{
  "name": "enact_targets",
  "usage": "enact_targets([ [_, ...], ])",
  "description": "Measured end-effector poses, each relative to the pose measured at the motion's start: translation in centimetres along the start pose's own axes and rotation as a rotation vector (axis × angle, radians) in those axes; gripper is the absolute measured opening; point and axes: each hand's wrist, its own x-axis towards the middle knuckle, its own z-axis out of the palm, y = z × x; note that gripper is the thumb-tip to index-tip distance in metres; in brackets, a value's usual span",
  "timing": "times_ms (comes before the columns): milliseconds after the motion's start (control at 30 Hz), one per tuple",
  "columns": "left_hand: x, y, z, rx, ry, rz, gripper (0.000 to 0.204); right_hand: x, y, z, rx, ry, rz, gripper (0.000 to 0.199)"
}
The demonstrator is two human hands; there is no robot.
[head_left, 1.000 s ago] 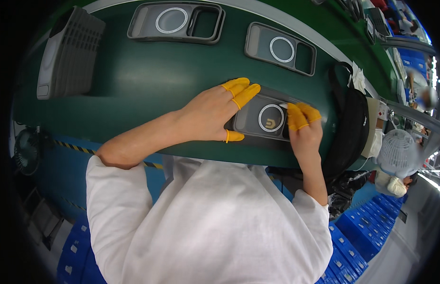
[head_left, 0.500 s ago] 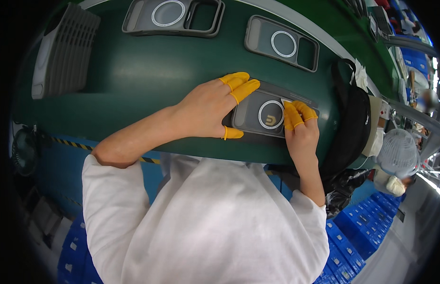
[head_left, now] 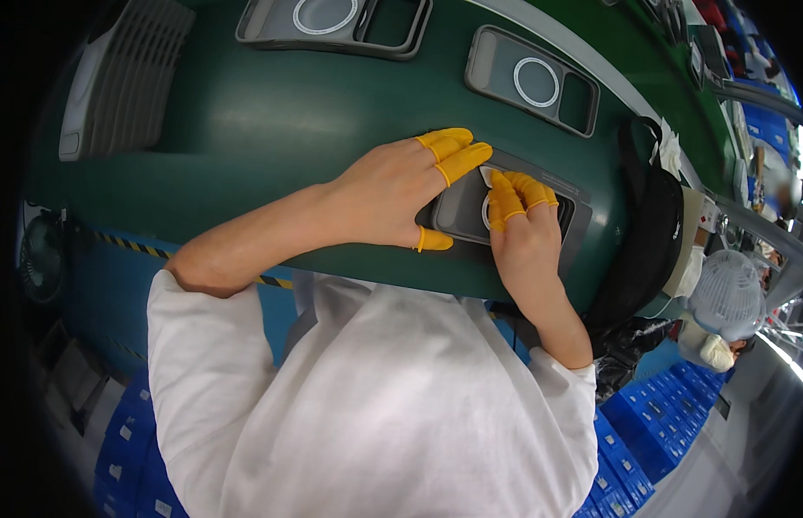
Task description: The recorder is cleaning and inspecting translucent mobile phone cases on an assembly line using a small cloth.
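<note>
A grey phone case (head_left: 459, 210) with a translucent back and white ring lies on a dark flat board (head_left: 577, 239) near the table's front edge. My left hand (head_left: 384, 194) spans the case's left end, thumb at the near side and stretched fingers at the far side, holding it down. Closed fingertips of my right hand (head_left: 527, 246) pinch a small white flat piece (head_left: 486, 175) against the case's back, hiding most of the ring. Yellow finger cots cover several fingertips on both hands.
Two more phone cases, one at far centre (head_left: 281, 26) and one at far right (head_left: 490, 65), lie on the green table (head_left: 272, 112). A stack of cases (head_left: 129, 86) stands at left. A black bag (head_left: 648, 224) and white fan (head_left: 725, 293) are at right.
My right hand has slid left across the case with the white piece, from the ring's right side to its left. My left hand keeps its hold; the whole view has shifted slightly.
</note>
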Motion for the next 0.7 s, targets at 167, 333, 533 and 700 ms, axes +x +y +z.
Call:
enact_targets([
  [167,-0.2,-0.2,0.0,0.056,0.047,0.046,0.086,0.0,0.3,-0.6,0.089,-0.153,0.000,0.029],
  [333,-0.3,-0.1,0.2,0.036,0.030,0.028,0.087,0.3,1.4,-1.9,0.372,-0.326,-0.274,0.027],
  [533,-0.2,-0.1,0.3,0.050,0.036,0.023,0.088,0.6,0.8,-0.2,0.035,-0.169,-0.036,0.028],
  [700,-0.3,-0.1,0.4,0.045,0.040,0.013,0.089,0.9,0.9,-0.4,0.148,-0.128,-0.119,0.031],
])
